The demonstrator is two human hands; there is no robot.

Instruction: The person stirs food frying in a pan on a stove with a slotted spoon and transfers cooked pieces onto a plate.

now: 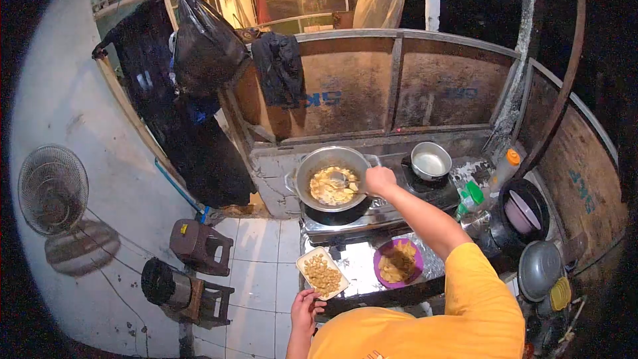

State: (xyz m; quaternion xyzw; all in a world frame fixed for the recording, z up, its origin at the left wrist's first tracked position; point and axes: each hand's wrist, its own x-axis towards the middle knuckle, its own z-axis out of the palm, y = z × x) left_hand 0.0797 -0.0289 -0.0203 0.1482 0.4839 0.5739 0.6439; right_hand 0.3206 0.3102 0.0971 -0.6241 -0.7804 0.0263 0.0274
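Note:
My right hand (380, 181) is closed at the right rim of a large metal wok (301, 189) on the stove, its fingers round a utensil handle. The utensil's head (341, 178) lies among pale yellow food pieces (329, 189) in the wok. Low in the view, my left hand (308, 307) is at the near edge of a cream tray (343, 284) of small brown pieces (321, 274), its fingers at the tray's rim. To the right of the tray stands a purple bowl (417, 272) holding light brown food (399, 262).
A small metal pot (430, 161) sits on the stove's right burner. Farther right are an orange-capped bottle (506, 166), a green-topped container (472, 194) and a black basin (543, 209). Stools (199, 246) and a wall fan (53, 189) are at the left.

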